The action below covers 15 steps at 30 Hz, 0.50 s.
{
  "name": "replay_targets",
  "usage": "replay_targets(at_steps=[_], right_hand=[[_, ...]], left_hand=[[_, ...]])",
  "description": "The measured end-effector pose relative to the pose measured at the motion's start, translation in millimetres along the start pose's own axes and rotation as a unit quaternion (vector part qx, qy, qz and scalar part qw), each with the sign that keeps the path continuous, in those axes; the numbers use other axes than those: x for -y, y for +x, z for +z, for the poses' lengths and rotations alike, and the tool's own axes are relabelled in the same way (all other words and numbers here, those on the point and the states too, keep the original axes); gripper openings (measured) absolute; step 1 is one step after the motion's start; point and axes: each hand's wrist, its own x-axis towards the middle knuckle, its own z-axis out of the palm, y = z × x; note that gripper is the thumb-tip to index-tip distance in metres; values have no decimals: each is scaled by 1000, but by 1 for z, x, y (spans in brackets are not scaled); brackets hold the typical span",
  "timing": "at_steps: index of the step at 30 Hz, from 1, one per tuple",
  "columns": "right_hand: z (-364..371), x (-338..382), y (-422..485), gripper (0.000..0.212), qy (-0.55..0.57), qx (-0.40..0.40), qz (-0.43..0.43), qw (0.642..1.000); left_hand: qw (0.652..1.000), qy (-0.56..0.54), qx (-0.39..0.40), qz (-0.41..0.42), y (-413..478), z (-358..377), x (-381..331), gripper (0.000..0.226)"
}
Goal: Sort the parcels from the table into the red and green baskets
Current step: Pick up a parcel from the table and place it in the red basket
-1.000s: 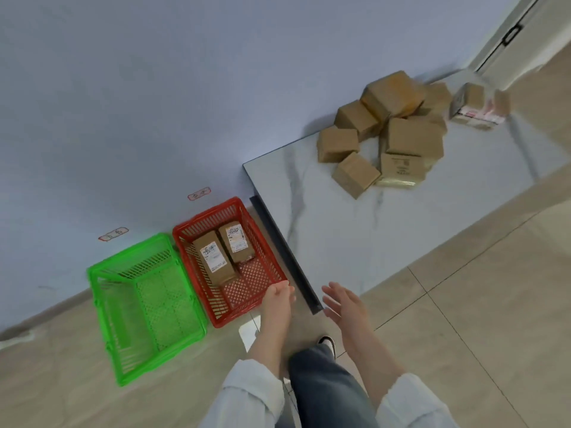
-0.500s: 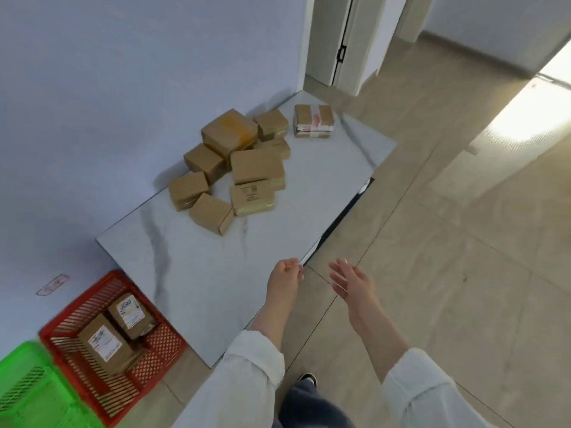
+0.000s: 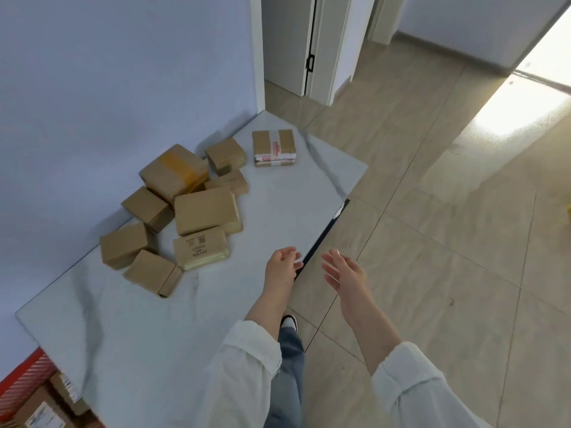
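Nearest, bottom left corner: red basket point(image 3: 29, 370), mostly cut off by the frame, with two labelled parcels point(image 3: 46, 409) inside, only partly visible. No green basket anywhere in view.

Just past that, the marble table point(image 3: 148, 335), with a big bare stretch along the near side and front edge, plenty of free room between the sleeves and the boxes. Dark front edge running diagonally, tiled floor point(image 3: 432, 242) wide open to the right of it.

Left hand point(image 3: 281, 267) over the table's front edge, fingers loosely curled in, holding nothing, touching nothing. Right hand point(image 3: 343, 271) just beside it over the floor, fingers spread fairly wide, palm turned inward, also empty. Fingertips a bit motion-blurred.

Further back, pile of brown parcels point(image 3: 204, 211) crowded against the blue wall, several overlapping, so exact count hard to call. One printed box point(image 3: 200, 251) at the pile's near edge. Taped parcel point(image 3: 273, 147) sitting apart near the far corner. Beyond that, white doorway point(image 3: 309, 57).
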Motion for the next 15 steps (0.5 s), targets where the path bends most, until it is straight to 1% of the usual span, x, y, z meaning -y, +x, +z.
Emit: replay_targets(at_steps=[6,11,15], right_hand=[[13,53,75,22,-21,-9,23,999],[26,94,132,22,-27,-10,44,999],[36,124,179,24,-52,4,53,997]], left_hand=[[999,-26,-19,-34,69,25,-47,27],[998,-33,-38,-47,125,41,-84,17],[996,-43,-58,-49,162,54,-110,28]])
